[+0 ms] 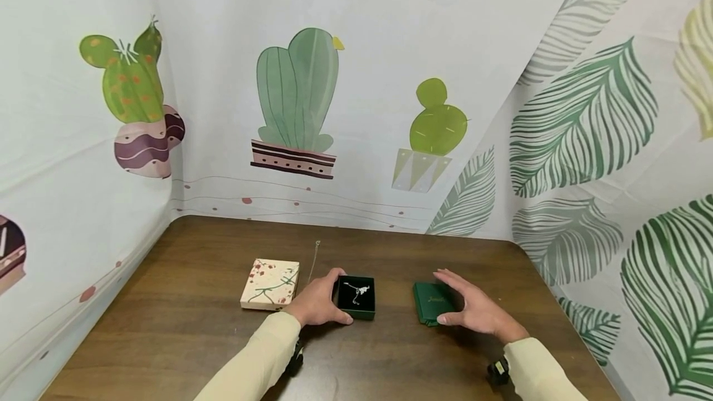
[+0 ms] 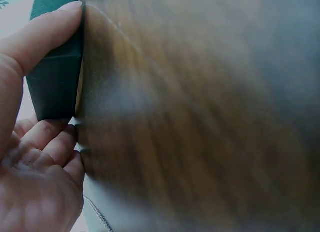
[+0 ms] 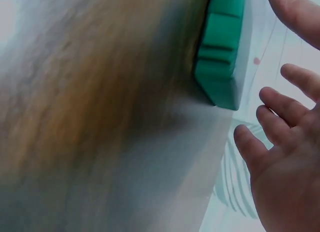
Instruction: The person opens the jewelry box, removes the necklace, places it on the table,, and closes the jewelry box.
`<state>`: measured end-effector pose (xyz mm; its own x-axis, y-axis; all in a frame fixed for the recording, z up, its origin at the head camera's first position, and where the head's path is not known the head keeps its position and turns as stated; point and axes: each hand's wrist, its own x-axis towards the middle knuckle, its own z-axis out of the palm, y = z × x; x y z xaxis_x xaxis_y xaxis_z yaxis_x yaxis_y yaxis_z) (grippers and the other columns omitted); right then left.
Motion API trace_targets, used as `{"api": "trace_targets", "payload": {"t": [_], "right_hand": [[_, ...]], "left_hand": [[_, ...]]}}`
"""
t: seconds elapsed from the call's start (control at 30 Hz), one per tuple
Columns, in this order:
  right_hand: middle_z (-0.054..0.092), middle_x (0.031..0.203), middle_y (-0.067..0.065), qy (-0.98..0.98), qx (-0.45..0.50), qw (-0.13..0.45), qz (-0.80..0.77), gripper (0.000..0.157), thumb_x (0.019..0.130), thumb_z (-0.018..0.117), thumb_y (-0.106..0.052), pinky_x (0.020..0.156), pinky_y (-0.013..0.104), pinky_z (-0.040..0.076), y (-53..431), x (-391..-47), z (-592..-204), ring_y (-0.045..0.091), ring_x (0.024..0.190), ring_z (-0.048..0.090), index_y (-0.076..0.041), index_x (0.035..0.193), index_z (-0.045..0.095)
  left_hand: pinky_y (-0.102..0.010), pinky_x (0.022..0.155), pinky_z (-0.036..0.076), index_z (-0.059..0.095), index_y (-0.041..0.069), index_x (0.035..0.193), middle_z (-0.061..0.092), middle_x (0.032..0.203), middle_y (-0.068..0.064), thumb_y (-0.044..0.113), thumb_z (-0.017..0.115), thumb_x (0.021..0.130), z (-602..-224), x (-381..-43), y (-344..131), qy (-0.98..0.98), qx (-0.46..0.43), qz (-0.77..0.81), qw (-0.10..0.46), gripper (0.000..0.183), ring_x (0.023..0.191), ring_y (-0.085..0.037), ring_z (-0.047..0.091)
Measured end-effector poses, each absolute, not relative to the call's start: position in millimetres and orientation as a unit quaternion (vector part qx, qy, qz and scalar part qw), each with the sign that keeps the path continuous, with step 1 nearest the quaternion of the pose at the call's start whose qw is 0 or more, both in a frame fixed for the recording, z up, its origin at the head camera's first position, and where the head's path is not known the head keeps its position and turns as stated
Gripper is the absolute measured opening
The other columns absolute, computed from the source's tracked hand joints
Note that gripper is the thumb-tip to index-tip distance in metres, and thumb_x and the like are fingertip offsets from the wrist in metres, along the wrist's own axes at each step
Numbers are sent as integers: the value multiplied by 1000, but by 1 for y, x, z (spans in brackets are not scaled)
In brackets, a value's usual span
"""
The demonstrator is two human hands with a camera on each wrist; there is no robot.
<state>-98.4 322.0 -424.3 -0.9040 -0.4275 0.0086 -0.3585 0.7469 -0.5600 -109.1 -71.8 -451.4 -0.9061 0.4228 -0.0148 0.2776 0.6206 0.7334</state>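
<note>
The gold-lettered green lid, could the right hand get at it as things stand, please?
Probably yes: the right hand, holding nothing, is right beside the green lid, with nothing visible between them.

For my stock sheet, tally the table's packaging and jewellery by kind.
Boxes or lids: 3 (flat cream floral-print box, open dark-green square box, gold-lettered green square lid or box)
Jewellery: 2 (silvery chain piece in the open box, thin metal chain)
Total: 5
</note>
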Motion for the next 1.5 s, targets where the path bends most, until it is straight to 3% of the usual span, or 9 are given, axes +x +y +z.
{"api": "trace_targets", "payload": {"t": [0.4,1.5], "right_hand": [[41,166,15,937,-228,51,-258,88,84,88,-35,110,55,48,302,-97,-411,40,149,44,-16,158,44],[41,168,3,923,-318,46,-210,72,98,73,-37,110,49,50,235,-97,-396,26,144,53,-21,161,42]], "left_hand": [[-41,85,52,49,14,136,70,103,-6,30,98,66,-452,-109,-71,895,197,389,93,87,87,-18,61],[-42,85,52,49,14,136,70,103,-6,30,99,66,-455,-111,-72,895,195,390,92,88,87,-18,61]]}}
